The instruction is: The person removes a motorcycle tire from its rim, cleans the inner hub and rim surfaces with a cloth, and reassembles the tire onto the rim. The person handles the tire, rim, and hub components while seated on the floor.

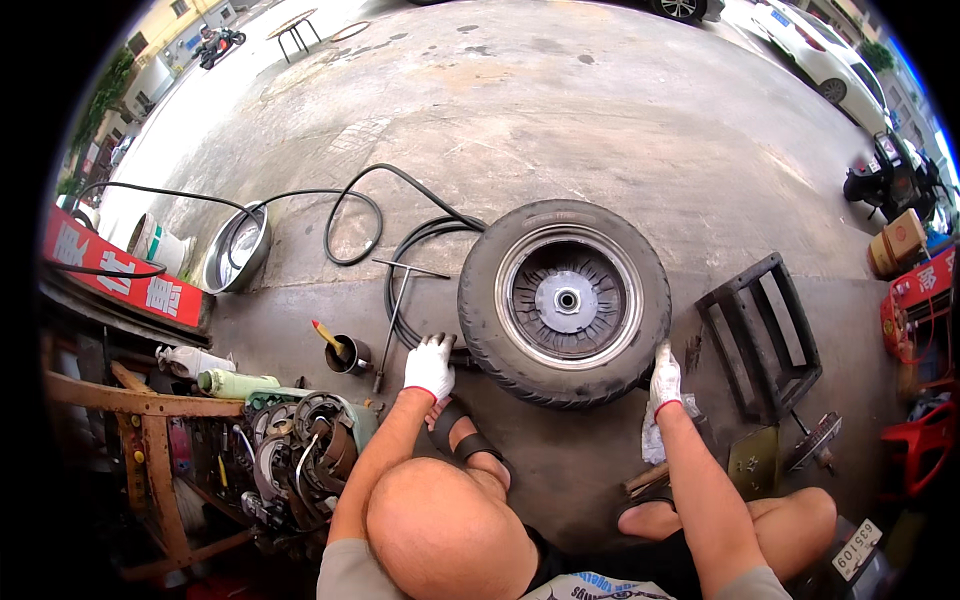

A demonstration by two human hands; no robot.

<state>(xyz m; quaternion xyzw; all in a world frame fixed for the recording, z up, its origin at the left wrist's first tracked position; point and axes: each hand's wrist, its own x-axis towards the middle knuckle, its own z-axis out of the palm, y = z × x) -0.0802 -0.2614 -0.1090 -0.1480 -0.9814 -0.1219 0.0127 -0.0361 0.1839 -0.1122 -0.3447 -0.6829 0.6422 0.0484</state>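
Ahead of and between the hands, the wheel (567, 302) has its tyre (483, 300) already on but sits off any vehicle, right hand (667, 380) touching its edge, left hand (430, 372) beside the T-wrench (395, 320), neither grip clear.

There are two gloved hands (431, 368) (666, 380), one loose wheel (548, 305) and one T-handled wrench (396, 320), with one metal basin (250, 262) and one dark cup (357, 364) at left and one black frame (756, 335) at right.
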